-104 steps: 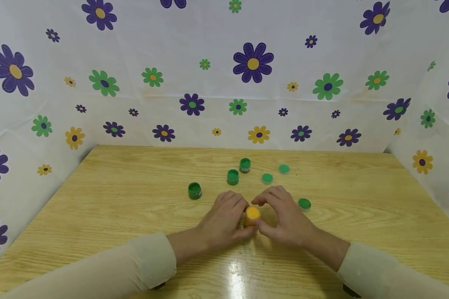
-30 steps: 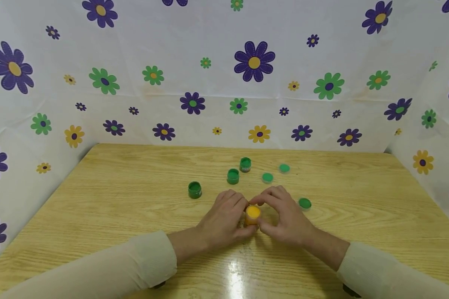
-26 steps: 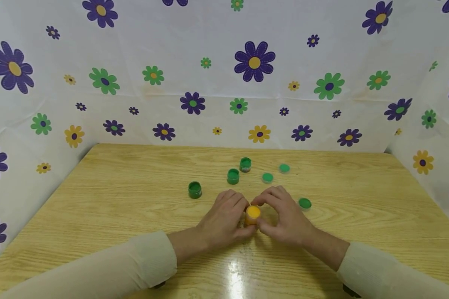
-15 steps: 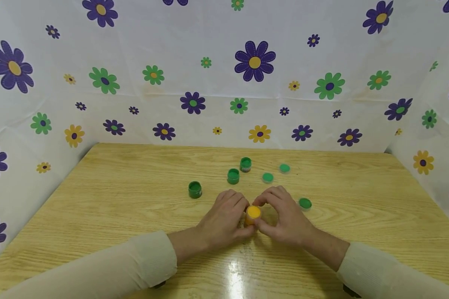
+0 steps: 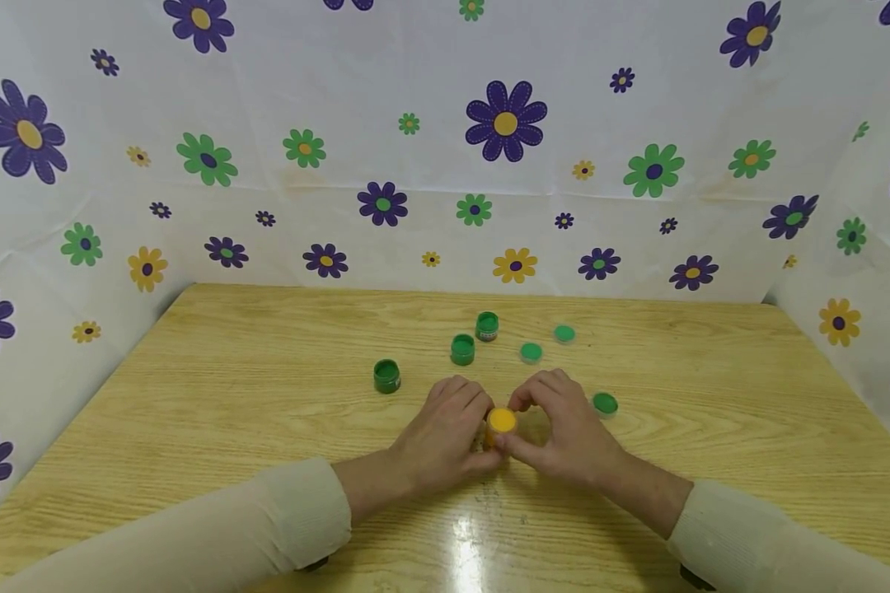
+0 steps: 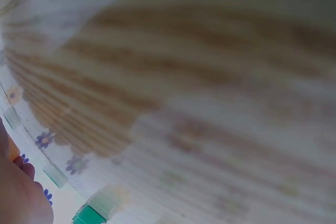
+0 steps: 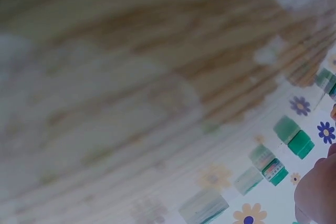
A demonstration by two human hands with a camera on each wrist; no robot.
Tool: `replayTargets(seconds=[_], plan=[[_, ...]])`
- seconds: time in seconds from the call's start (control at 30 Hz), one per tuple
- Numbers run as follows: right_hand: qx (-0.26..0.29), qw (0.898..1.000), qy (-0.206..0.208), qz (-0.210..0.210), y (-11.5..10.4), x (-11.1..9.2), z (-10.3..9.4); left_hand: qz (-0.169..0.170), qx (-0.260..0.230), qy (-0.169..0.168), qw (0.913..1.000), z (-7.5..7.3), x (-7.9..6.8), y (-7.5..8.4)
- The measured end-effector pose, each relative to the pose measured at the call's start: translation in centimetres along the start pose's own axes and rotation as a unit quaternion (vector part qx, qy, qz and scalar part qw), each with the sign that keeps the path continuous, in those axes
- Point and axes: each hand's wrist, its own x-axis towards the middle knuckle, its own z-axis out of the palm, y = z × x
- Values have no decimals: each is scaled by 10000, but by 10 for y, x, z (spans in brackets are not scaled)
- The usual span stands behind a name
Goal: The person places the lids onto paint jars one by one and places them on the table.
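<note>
A small paint jar [image 5: 494, 436] with a bright yellow lid [image 5: 502, 420] stands upright between my two hands, in the middle front of the table. My left hand [image 5: 445, 432] grips the jar from the left, its fingers around the far side and the thumb at the near side. My right hand [image 5: 567, 428] curves in from the right, thumb on the near edge of the lid and index finger at its far right edge. In the left wrist view a sliver of the orange jar [image 6: 13, 149] shows beside the left hand [image 6: 23, 195]. The right wrist view catches part of the right hand [image 7: 317, 187].
Uncapped green paint jars stand behind the hands: one at left [image 5: 386, 376], one in the middle [image 5: 462, 350], one farther back [image 5: 487, 327]. Green lids lie to the right: a near lid [image 5: 604, 403], a middle lid [image 5: 531, 352] and a far lid [image 5: 564, 333]. Flowered cloth [image 5: 311, 198] encloses the table.
The right thumb has slid left along the lid's near edge, while the index finger has shifted right at the far edge. The left hand and jar have stayed in place.
</note>
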Motion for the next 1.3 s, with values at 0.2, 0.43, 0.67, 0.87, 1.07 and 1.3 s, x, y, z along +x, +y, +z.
replayTargets(seconds=[0.2,0.43,0.67,0.87,1.07,1.3], plan=[[-45,9999,3,119,-1,0,0,-3,23,6,10000,1,0,0],[-42,9999,-33,114,-1,-1,0,-25,35,-55,10000,0,0,0],[105,9999,-33,-90,0,-1,0,-24,9,-53,10000,0,0,0],[187,9998,-49,-105,0,-1,0,-12,13,-52,10000,0,0,1],[154,9998,-1,-140,0,-1,0,49,84,-5,10000,1,1,0],[134,9999,15,-63,-2,-1,0,66,95,14,9999,2,0,0]])
